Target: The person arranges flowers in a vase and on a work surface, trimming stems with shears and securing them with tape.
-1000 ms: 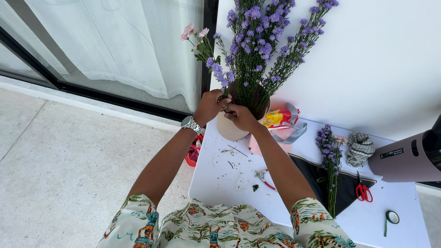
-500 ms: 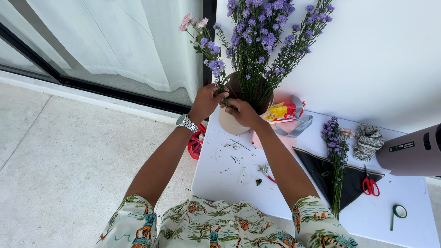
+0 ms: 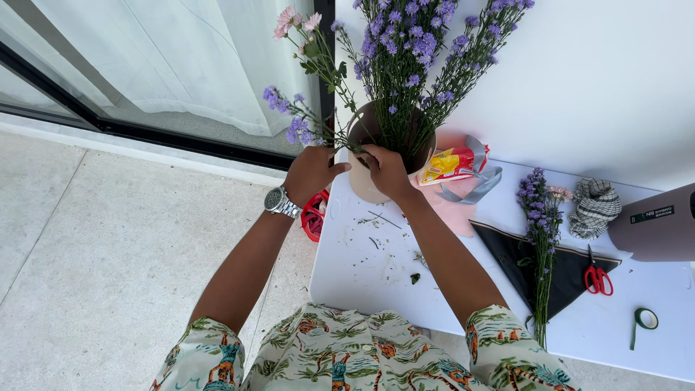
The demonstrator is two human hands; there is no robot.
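Tops of the tall purple flower bunch (image 3: 416, 51) are cut off by the frame edge; stems hidden inside the round beige vase (image 3: 365, 185), which stands at the back-left of the white table (image 3: 376, 282). Left hand (image 3: 310, 172) pinches a small purple sprig w/ pink blooms (image 3: 300, 108); right hand (image 3: 387, 170) is closed round stems at the vase rim. Pale tiled floor (image 3: 94, 253) & sheer curtain (image 3: 181, 58) at left.

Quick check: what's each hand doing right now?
Left hand: closed on flower stems at the vase rim.
Right hand: closed on the same stems.
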